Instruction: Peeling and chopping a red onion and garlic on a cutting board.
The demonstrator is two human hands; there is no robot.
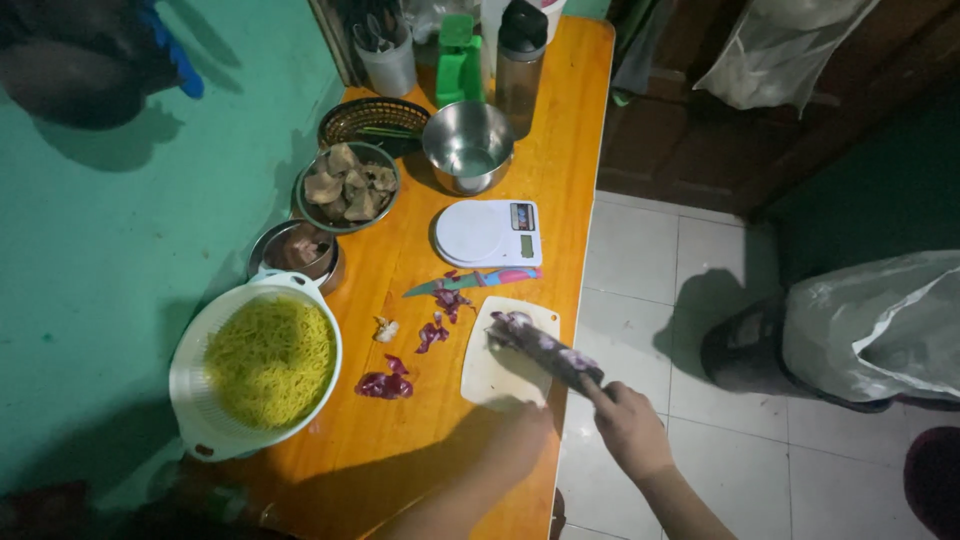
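My right hand point(632, 428) grips the handle of a knife point(545, 350). Its blade, dotted with purple bits, lies slantwise over a white cutting board point(492, 375) at the table's right edge. My left hand point(520, 432) sits in shadow at the board's near edge, touching it; its fingers are too dark to read. Purple onion skins point(385, 385) lie left of the board, with more peel point(432, 335) and a pale garlic clove point(385, 328) a little further on.
On the orange table point(560, 150) stand a white colander point(190, 370) of yellow noodles, a second colourful knife point(475, 281), a white kitchen scale point(488, 232), an empty steel bowl point(468, 145), and a bowl of brown pieces point(348, 185). A plastic bag point(880, 320) lies on the tiled floor to the right.
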